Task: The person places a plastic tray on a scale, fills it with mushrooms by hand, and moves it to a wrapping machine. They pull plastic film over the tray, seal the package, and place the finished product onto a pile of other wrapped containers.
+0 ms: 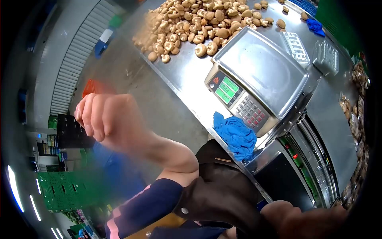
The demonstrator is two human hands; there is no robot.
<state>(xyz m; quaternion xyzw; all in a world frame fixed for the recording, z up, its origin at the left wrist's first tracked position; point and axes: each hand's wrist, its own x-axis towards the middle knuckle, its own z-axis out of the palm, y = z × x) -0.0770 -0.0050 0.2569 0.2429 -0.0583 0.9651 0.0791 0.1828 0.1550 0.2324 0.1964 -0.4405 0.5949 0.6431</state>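
My left hand [107, 117] is raised at the left, off the table, its fingers curled in. Whatever it holds, if anything, is hidden. Dark and blurred at the bottom right, my right hand [286, 215] is low beside the table's edge, and its fingers cannot be made out. A weighing scale [262, 67] with a bare steel pan and lit green displays stands on the steel table [175, 79]. Crumpled blue gloves [236, 137] lie against its keypad side. Brown mushrooms [199, 24] are heaped at the top of the table.
Clear plastic trays [295, 47] lie beyond the scale, near another blue glove [315, 27]. Packed mushrooms [358, 115] line the far right. A machine with a rail [318, 159] stands at the lower right. Green crates [59, 191] are stacked at the lower left.
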